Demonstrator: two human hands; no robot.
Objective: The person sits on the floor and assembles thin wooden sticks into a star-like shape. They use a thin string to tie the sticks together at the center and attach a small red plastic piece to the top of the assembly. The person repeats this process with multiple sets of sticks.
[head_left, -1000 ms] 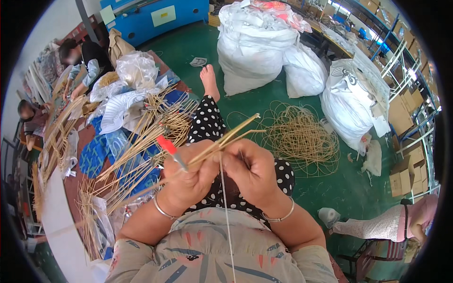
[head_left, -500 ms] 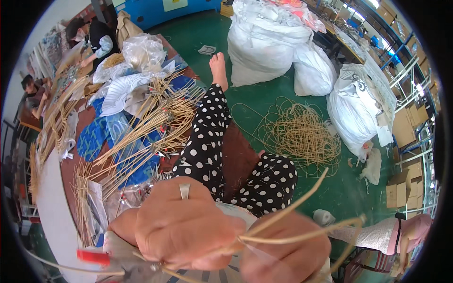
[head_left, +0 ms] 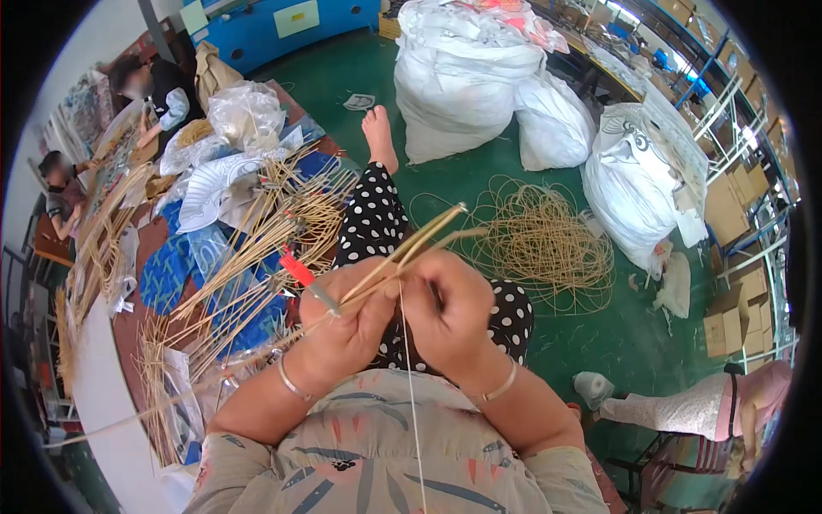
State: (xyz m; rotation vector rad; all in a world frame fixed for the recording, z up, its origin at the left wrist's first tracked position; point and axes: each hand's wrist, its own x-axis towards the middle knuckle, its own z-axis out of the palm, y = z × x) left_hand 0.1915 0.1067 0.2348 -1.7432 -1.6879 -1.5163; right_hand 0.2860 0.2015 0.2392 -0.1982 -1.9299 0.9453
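Note:
Both of my hands are raised in front of my lap. My left hand (head_left: 347,321) is closed around a few thin tan canes (head_left: 417,242), which slant up to the right across both hands. A red-ended piece with a grey metal-like bar (head_left: 297,267) sticks out of the same hand; its kind is unclear. One long cane (head_left: 171,401) trails from the left hand toward the lower left. Pressed against the canes, my right hand (head_left: 454,310) is closed with its fingertips meeting the left ones. A white thread (head_left: 412,385) hangs down from the canes between the hands.
To the left, bundles of canes (head_left: 231,257) lie over blue plastic sheets (head_left: 167,270). A tangled coil of cane (head_left: 544,248) rests on the green floor. Large white sacks (head_left: 467,81) stand beyond. Co-workers sit at far left; another person (head_left: 685,415) is at lower right.
My hands have moved away from the camera, toward my lap. The canes now point up and right, and the red-ended piece has swung upward. The white thread has become visible.

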